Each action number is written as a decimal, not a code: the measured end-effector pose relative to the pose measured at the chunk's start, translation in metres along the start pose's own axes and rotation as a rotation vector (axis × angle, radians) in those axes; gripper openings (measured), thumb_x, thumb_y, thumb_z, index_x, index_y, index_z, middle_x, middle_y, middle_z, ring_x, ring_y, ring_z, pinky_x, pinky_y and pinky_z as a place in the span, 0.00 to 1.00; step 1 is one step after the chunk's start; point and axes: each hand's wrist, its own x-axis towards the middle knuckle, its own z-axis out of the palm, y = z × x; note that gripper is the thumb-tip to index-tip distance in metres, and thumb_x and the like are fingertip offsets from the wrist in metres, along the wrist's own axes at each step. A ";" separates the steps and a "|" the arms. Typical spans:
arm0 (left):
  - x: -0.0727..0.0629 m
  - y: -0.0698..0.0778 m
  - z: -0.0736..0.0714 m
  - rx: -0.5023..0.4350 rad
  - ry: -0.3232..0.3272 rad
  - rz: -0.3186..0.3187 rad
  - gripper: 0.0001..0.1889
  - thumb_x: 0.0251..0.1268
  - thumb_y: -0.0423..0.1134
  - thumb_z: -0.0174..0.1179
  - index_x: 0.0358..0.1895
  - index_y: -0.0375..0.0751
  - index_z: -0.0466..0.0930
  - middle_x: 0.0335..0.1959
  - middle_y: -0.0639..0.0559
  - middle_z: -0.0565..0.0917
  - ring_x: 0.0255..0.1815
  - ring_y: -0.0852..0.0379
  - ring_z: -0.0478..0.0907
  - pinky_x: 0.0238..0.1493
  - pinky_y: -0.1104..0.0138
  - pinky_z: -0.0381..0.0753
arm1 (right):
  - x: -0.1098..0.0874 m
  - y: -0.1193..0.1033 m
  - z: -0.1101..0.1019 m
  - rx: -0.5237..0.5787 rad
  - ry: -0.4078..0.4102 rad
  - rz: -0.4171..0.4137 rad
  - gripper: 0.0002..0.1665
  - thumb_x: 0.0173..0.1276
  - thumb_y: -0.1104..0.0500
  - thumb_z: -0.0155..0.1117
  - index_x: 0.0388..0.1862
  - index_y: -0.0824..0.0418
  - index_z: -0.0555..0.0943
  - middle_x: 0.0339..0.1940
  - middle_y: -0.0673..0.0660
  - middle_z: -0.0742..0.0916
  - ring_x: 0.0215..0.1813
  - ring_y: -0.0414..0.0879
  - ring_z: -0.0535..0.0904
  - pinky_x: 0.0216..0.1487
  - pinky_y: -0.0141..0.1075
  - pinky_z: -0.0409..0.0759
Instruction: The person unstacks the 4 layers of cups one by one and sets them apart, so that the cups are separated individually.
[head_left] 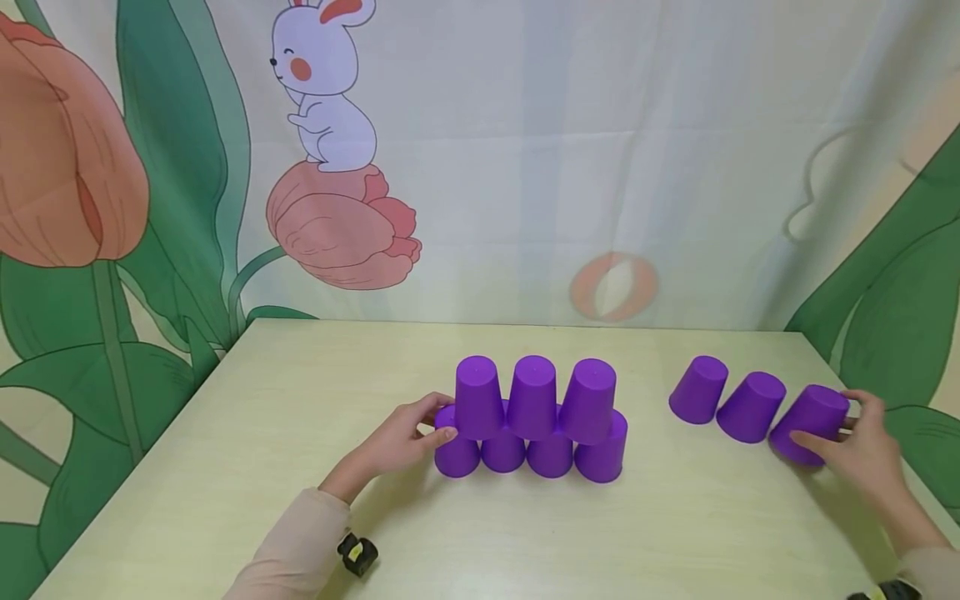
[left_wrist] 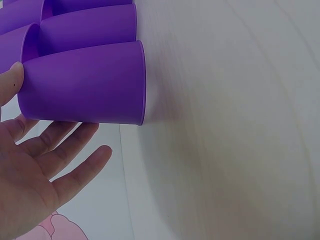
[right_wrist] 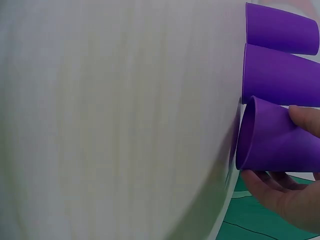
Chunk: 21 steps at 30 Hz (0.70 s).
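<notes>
Upside-down purple cups are stacked in two rows at the middle of the table. Three cups, including the middle one (head_left: 534, 398), stand on a bottom row of several. My left hand (head_left: 408, 433) holds the leftmost bottom cup (left_wrist: 82, 85), thumb by its top edge and fingers along its far side. At the right, my right hand (head_left: 862, 446) grips the nearest of three purple cups (head_left: 808, 423) between thumb and fingers. That cup (right_wrist: 280, 137) is tilted, with its open rim showing off the tabletop.
Two more upside-down cups (head_left: 699, 390) stand in a slanting line beside the gripped one. The pale wooden table (head_left: 525, 542) ends at a curtain (head_left: 480, 208) printed with a rabbit and tulips. Black bands sit at both wrists.
</notes>
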 end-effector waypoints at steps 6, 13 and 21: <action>0.000 0.001 -0.001 -0.001 0.001 0.003 0.18 0.66 0.41 0.54 0.56 0.37 0.68 0.44 0.48 0.79 0.44 0.50 0.76 0.36 0.65 0.76 | 0.002 0.003 0.001 -0.029 -0.022 -0.008 0.55 0.57 0.56 0.66 0.66 0.74 0.39 0.49 0.87 0.65 0.47 0.78 0.66 0.39 0.60 0.66; 0.000 0.002 0.000 -0.007 0.000 0.005 0.18 0.65 0.41 0.54 0.56 0.37 0.68 0.44 0.48 0.79 0.44 0.51 0.76 0.36 0.65 0.76 | 0.006 0.013 -0.001 -0.045 -0.061 -0.001 0.60 0.57 0.51 0.66 0.68 0.71 0.35 0.50 0.88 0.64 0.49 0.78 0.65 0.40 0.58 0.69; 0.000 0.001 0.000 0.009 0.000 -0.003 0.18 0.65 0.41 0.54 0.55 0.38 0.68 0.45 0.49 0.79 0.43 0.53 0.76 0.37 0.65 0.76 | 0.023 0.047 -0.006 -0.036 0.019 -0.034 0.63 0.55 0.43 0.66 0.72 0.58 0.32 0.60 0.79 0.65 0.55 0.74 0.65 0.36 0.48 0.74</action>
